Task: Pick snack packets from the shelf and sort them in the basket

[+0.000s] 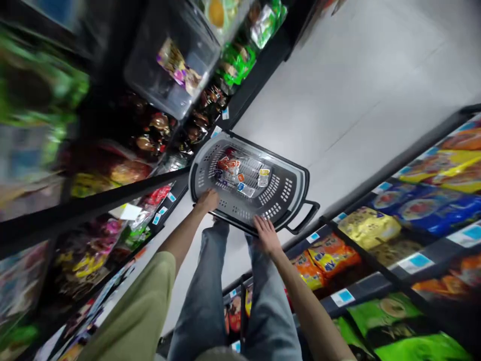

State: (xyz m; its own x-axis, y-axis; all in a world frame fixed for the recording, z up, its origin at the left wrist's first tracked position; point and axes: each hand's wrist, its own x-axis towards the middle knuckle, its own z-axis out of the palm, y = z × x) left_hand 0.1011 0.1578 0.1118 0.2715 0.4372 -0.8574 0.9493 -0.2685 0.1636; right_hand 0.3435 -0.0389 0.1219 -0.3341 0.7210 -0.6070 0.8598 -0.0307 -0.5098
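Note:
A grey shopping basket point(296, 188) with a black rim and slotted walls is in front of my legs, between the shelves. My left hand point(209, 200) is closed over its near rim, toward the left. Further right along that same rim lies my right hand point(266, 232), its fingers hooked over into the basket and its thumb hidden. Inside, a red-and-orange packet point(228, 164) rests near a small pack with a yellow label point(263, 176). Another little packet point(245, 189) with blue and white print lies close by. The basket's handle point(305, 217) juts out at the right.
Shelves of bagged snacks point(161, 130) rise along the left, blurred, with a clear plastic bin point(176, 60) on one. At the right are more shelves with colourful packages point(334, 255) and price tags point(342, 297). A pale floor point(338, 90) runs between them.

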